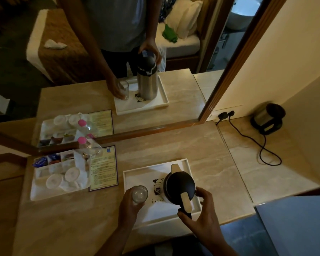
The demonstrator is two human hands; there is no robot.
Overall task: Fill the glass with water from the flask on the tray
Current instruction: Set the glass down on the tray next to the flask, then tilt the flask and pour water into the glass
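A steel flask with a black lid (179,185) stands upright on the white tray (155,170) near the counter's front edge. My right hand (201,217) curls around the flask's handle and lid from the near side. A clear glass (139,194) stands upright on the tray's left part, just left of the flask, and it looks empty. My left hand (129,206) is wrapped around the glass from the left. The mirror behind repeats the same scene.
A second white tray (44,193) with capped cups, sachets and a pink-capped bottle (89,145) sits at the left, next to a framed card (103,169). An electric kettle (268,119) with a looping cord (266,150) stands at the back right. A mirror frame (146,130) borders the counter.
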